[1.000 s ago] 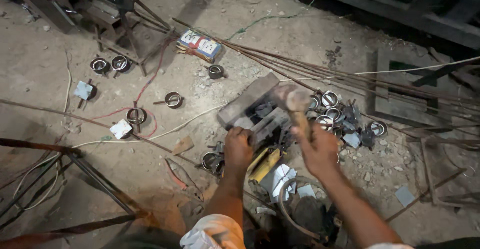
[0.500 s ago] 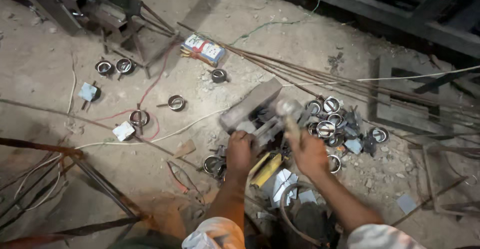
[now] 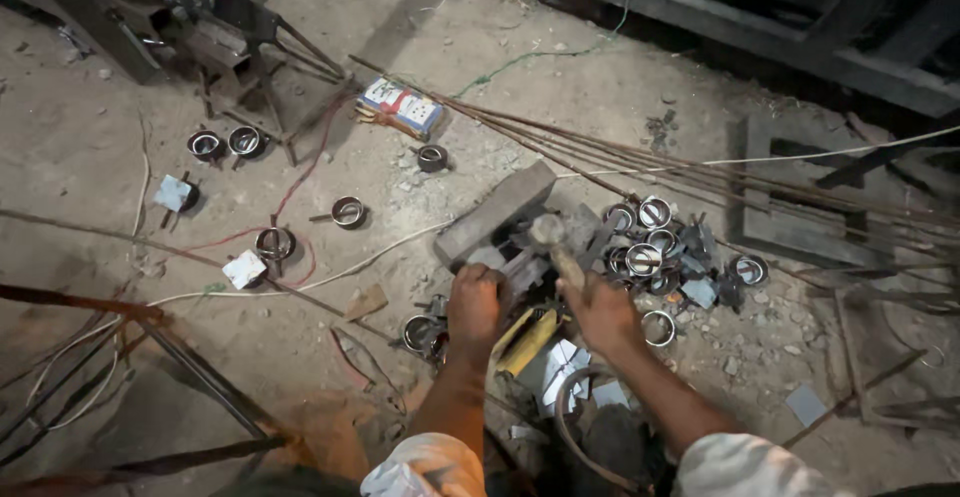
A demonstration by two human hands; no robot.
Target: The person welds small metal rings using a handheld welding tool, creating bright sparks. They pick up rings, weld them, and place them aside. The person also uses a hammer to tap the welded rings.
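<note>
Floor: a dusty, gritty concrete floor (image 3: 600,87) strewn with small stones and scrap (no bench in sight; the work sits right on the ground).
Far edge: dark steel beams (image 3: 760,27) run along the far side, with a flat metal frame (image 3: 800,227) lying at the right.
Rods: a bundle of thin rusty rods (image 3: 620,162) crosses from the far middle toward the right.
Wires: a white cable (image 3: 330,275) and a red wire (image 3: 300,172) trail over the floor at the left.
Far left: a dark metal stand (image 3: 235,37) with angled legs.
Loose parts: short shiny metal rings (image 3: 348,211) lie scattered at the left, and a denser heap of rings (image 3: 645,252) sits right of the hands; white square plates (image 3: 244,269) lie among them.
Box: a small printed carton (image 3: 400,107) lies far of the middle.
Block: a grey rectangular block (image 3: 495,214) lies slanted, just far of the hands.
Hammer: the hammer (image 3: 558,247) has a rounded, worn metal head and a pale wooden handle, and stands tilted above the small workpiece (image 3: 520,272) in the middle of the scene.
Right hand: the right hand (image 3: 600,312) has its fingers wrapped tight round the handle.
Left hand: the left hand (image 3: 475,302) is closed over the near end of the workpiece, pinning it (what exactly lies under the fingers cannot be made out).
Near: a yellow tool (image 3: 528,342) lies between the two forearms.
</note>
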